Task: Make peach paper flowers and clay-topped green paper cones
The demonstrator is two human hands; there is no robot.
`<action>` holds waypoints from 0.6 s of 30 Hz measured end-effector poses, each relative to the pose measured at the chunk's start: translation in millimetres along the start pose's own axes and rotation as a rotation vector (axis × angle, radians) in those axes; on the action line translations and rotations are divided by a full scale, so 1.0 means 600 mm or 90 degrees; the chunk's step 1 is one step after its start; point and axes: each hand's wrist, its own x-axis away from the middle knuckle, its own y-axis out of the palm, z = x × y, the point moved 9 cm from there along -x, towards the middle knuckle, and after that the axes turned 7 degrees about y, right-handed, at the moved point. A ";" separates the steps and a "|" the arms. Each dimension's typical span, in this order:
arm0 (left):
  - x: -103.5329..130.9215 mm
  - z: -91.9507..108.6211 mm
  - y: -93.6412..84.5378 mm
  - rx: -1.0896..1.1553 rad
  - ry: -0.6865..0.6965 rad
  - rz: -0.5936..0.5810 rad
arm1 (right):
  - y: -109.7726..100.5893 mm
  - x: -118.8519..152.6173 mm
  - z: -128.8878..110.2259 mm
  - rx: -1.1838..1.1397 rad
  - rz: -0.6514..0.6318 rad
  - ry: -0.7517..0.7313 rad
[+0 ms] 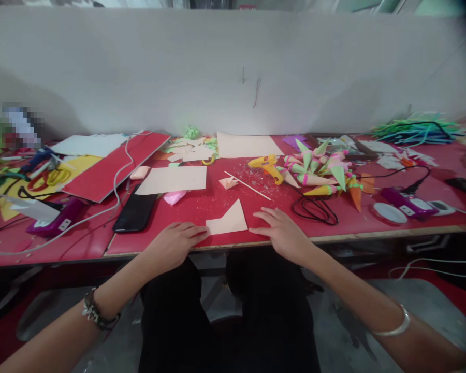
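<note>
A folded cream paper (229,220) lies on the red table (190,213) near its front edge, with one pointed corner sticking up toward the back. My left hand (177,242) rests at the paper's left end, fingertips touching it, fingers stretched out close together. At the right end my right hand (281,230) has its fingers spread, the tips beside or just touching the paper's corner. Neither hand grips anything. Behind the paper lie a small folded paper piece (228,183) and a thin wooden stick (248,186).
A black phone (135,211) and cream sheet (173,180) lie left. Behind right are a yellow glue gun (267,167), paper cones (314,166) and a black cable (316,210). Purple power sockets (407,203) sit farther right. A white partition (178,72) stands behind.
</note>
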 end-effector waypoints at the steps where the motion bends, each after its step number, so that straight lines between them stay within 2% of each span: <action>1: 0.000 0.001 -0.001 -0.001 0.003 0.004 | -0.004 -0.002 0.004 -0.009 0.005 0.005; 4: 0.000 0.002 0.002 -0.010 0.008 0.011 | -0.017 -0.013 0.005 -0.051 0.040 0.030; 7: 0.000 -0.001 0.011 -0.015 -0.003 0.013 | -0.018 -0.032 -0.014 -0.148 0.074 0.042; 10: 0.001 -0.006 0.013 0.008 -0.024 0.027 | 0.009 -0.059 -0.043 -0.199 0.004 0.021; 13: -0.001 -0.013 0.005 0.097 -0.038 0.039 | 0.029 -0.085 -0.047 -0.171 -0.077 0.047; 15: -0.007 -0.021 -0.012 0.165 -0.051 0.061 | 0.034 -0.097 -0.047 -0.182 -0.138 0.041; 18: -0.021 -0.031 -0.053 0.207 -0.077 0.151 | 0.023 -0.106 -0.047 -0.218 -0.174 0.024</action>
